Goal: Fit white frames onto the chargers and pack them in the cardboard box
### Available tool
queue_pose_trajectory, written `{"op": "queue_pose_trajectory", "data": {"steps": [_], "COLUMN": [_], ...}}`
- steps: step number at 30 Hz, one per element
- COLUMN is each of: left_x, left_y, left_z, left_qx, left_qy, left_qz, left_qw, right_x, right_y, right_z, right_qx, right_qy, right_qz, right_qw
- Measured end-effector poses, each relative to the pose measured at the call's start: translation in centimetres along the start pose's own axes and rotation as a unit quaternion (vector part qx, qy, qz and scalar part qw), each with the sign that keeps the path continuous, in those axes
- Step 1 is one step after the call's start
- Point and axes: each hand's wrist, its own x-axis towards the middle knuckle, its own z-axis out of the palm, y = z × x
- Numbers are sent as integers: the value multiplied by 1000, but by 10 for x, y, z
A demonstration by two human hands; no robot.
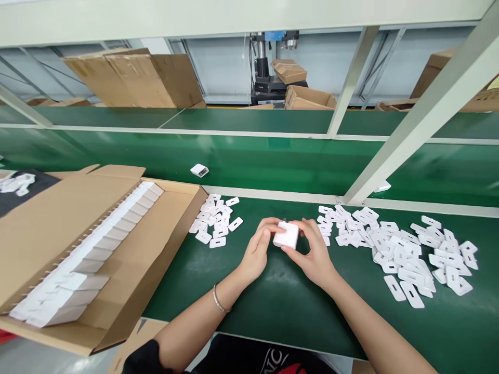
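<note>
A small white plug-in charger [286, 236] is held up over the green bench, with what look like its prongs at the top. My right hand [312, 252] grips its right side between thumb and fingers. On the other side my left hand [258, 248] closes on it, fingertips against its upper left edge. To the left of my hands lies a small heap of flat white slotted plates [218, 221]. A much larger spread of the same kind of plates [401, 254] covers the bench to the right.
An open cardboard box [175, 244] stands at the left with a row of white blocks [105, 239] inside. Behind the bench edge, a white housing [199, 170] lies on the green belt [253, 161]. A slanting metal post [413, 114] rises at the right.
</note>
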Motion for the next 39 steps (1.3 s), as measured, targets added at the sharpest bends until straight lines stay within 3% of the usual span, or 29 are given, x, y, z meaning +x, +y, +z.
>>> {"op": "queue_pose_trajectory", "data": {"steps": [3,6,9,11,14,17,21,24,27,30,33,36,39], "left_x": [-2,-3,-1,4,13,15,-9,-37,-64,-83,-96,-104,-108], "left_y": [0,0,3,9,22,41,72,93,106,106,100,97,100], "left_z": [1,4,7,5,-12,-43,-96,-141,-193,-245,-285,-305,-312], "left_qx": [18,136,203,215,239,238,296,431,569,668,744,782,796], "left_qy": [0,-8,3,31,111,199,271,295,312,261,124,48,48], "left_qz": [-4,-3,-58,-71,-33,-36,-48,-71,-135,-215,-259,-265,-260], "left_qw": [1000,991,977,973,964,950,915,850,749,663,603,563,544], "right_x": [-2,-6,-9,-9,-8,-6,-2,-1,-2,0,4,7,8], "right_y": [7,14,13,9,11,28,51,54,49,48,54,61,65], "right_z": [3,8,13,14,14,12,13,17,21,20,15,7,1], "right_qx": [-60,-108,-142,-148,-157,-208,-221,-205,-196,-232,-329,-400,-436], "right_qy": [9,-5,-43,-63,-65,-24,-2,-15,-36,-31,13,40,50], "right_qz": [-52,-113,-157,-158,-106,-40,12,50,54,17,-37,-54,-41], "right_qw": [997,988,976,974,980,977,975,977,978,972,944,914,898]}}
